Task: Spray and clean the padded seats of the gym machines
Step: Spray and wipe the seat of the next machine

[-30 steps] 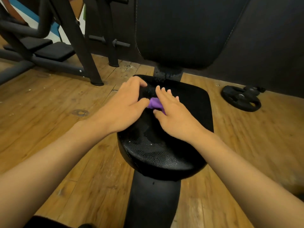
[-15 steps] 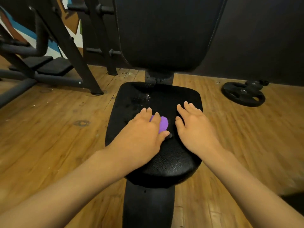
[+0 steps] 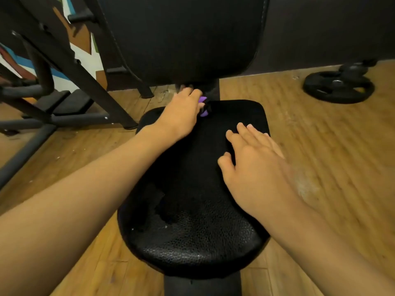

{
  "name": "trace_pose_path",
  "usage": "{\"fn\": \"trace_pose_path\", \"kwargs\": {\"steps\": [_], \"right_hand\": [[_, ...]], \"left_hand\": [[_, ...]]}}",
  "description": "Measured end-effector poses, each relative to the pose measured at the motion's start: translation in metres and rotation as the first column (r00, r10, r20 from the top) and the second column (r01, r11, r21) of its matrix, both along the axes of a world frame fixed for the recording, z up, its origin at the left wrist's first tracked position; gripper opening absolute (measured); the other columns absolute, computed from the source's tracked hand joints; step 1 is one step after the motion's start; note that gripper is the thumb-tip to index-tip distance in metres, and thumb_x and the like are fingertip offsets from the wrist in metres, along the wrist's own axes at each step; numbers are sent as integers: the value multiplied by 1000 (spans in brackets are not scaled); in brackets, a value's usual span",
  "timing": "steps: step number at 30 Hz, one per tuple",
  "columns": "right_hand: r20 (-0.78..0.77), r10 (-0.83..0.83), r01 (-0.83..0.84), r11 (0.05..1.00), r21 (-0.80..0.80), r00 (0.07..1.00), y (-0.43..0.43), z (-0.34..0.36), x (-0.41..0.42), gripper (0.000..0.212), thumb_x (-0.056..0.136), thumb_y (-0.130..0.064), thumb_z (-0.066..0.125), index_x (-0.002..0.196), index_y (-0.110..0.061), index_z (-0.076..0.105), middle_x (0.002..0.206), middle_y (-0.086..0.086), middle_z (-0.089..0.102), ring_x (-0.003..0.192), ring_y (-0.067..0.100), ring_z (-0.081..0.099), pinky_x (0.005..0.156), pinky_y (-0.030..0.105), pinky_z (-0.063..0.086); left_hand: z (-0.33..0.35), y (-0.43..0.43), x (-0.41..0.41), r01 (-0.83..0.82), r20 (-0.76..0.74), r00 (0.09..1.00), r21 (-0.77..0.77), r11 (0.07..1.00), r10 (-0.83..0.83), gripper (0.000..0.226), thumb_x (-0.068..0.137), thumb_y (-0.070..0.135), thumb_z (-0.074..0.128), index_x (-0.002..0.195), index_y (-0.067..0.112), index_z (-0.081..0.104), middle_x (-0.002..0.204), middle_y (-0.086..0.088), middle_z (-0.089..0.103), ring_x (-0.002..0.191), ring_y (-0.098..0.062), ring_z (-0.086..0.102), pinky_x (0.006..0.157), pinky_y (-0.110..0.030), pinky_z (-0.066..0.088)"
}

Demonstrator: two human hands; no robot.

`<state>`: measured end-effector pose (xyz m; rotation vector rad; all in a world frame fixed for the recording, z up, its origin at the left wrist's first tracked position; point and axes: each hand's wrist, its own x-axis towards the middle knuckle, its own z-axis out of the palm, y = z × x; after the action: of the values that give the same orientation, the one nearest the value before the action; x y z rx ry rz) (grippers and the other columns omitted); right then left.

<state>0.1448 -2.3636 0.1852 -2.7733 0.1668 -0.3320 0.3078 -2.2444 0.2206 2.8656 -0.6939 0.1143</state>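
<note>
Our left hand [image 3: 181, 113] grips the purple cloth [image 3: 204, 113] at the padded seat's [image 3: 192, 236] far edge; our right hand [image 3: 256, 169] lies flat, fingers straight, near its right edge.

Black weight plate [image 3: 338, 87] lies flat on wood plank floor [image 3: 320, 157]. Dark lumpy object [image 3: 355, 68] at plate's far edge, type unclear. Dark wall [image 3: 331, 28] behind plate. Well left of plate: slanted black steel frame [image 3: 85, 77], dark floor tube [image 3: 23, 154], and a white wall with coloured shapes [image 3: 83, 48] behind.
</note>
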Motion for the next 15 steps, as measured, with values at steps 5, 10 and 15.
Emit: {"fn": "trace_pose_path", "kwargs": {"steps": [5, 10, 15], "right_hand": [[-3, 15, -15, 1000, 11, 1000, -4, -1, 0, 57, 103, -39, 34, 156, -21, 30, 166, 2, 20, 154, 13, 9, 125, 32, 2], [-37, 28, -27, 999, 17, 999, -5, 2, -2, 57, 104, -38, 32, 158, -20, 25, 167, 2, 14, 154, 13, 4, 125, 33, 0], [-62, 29, -29, 999, -14, 998, -5, 3, -4, 57, 105, -37, 29, 159, -19, 21, 167, 3, 12, 155, 14, 2, 126, 35, 1]], "left_hand": [[1, 10, -16, 115, -91, 989, -40, 993, -118, 45, 107, 30, 48, 151, 21, 45, 153, -5, 48, 144, -22, 42, 118, -40, 32], [-2, 53, -87, 261, -60, 961, -113, 959, -269, 56, 101, 30, 60, 153, 25, 42, 156, 5, 46, 147, -4, 33, 124, -33, 29], [-10, 88, -159, 343, -76, 928, -217, 914, -366, 53, 99, 30, 60, 150, 21, 49, 154, 14, 45, 145, 7, 31, 121, -16, 23]]}}
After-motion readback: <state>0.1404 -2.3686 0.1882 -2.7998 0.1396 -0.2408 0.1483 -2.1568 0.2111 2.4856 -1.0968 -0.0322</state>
